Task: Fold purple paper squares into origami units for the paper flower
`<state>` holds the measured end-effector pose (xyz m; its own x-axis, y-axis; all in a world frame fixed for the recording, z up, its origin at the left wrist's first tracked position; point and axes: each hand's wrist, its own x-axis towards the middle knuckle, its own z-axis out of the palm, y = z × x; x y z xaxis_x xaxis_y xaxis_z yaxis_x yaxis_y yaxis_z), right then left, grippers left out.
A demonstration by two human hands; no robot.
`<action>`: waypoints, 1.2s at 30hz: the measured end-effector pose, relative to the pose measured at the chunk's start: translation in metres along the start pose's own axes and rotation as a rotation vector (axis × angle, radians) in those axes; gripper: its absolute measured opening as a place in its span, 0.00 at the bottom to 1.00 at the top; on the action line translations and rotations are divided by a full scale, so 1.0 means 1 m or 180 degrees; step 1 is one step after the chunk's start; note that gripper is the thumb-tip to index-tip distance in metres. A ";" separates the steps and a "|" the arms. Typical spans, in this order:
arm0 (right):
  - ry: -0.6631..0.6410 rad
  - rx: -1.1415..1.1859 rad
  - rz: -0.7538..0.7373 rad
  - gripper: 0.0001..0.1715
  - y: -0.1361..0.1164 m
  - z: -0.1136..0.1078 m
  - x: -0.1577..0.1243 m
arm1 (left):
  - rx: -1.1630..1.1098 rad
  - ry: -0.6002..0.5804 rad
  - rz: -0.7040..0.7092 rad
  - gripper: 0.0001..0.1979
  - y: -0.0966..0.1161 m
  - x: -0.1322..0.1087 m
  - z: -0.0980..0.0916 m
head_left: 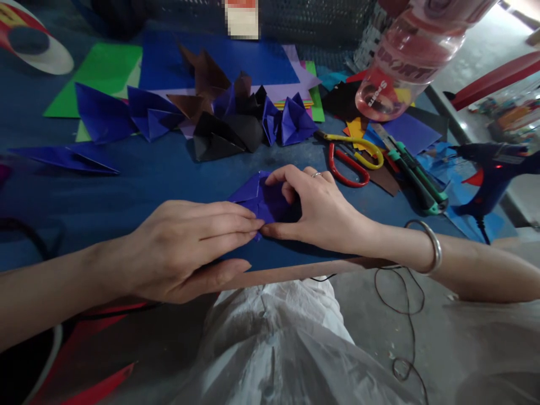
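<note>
A folded purple-blue paper (272, 203) lies on the blue table near its front edge. My left hand (189, 244) rests flat over the paper's left part, its fingers straight and close together, pressing on it. My right hand (316, 211) grips the right part between a curled index finger and the thumb, whose tip meets the left fingertips. Part of the paper is hidden under both hands. Behind it stand folded blue pieces (103, 112), a black folded piece (228, 135) and a brown one (211, 76).
To the right are scissors (350, 174), a green cutter (417, 174), a glue gun (491, 174) and a pink bottle (405, 62). A flat folded blue piece (71, 157) lies left. Coloured sheets (99, 79) and a tape roll (36, 42) are farther back.
</note>
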<state>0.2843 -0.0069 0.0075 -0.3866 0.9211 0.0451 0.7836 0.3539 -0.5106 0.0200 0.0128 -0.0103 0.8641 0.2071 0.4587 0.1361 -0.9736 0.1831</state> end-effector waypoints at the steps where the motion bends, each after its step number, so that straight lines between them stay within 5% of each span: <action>1: -0.0035 0.0031 -0.0009 0.34 0.001 -0.002 0.000 | -0.0009 -0.0001 -0.0007 0.17 0.000 0.000 0.000; 22: -0.0249 0.0947 -0.0089 0.32 0.018 -0.016 0.004 | 0.0131 -0.0004 0.0108 0.15 0.003 0.004 -0.004; 36: 0.0086 0.0833 -0.0361 0.28 0.030 -0.013 0.003 | 0.0085 -0.0010 0.0042 0.15 0.003 0.002 -0.004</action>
<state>0.3133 0.0084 0.0030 -0.4488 0.8833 0.1356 0.5824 0.4042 -0.7052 0.0203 0.0102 -0.0054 0.8675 0.1938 0.4581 0.1375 -0.9785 0.1537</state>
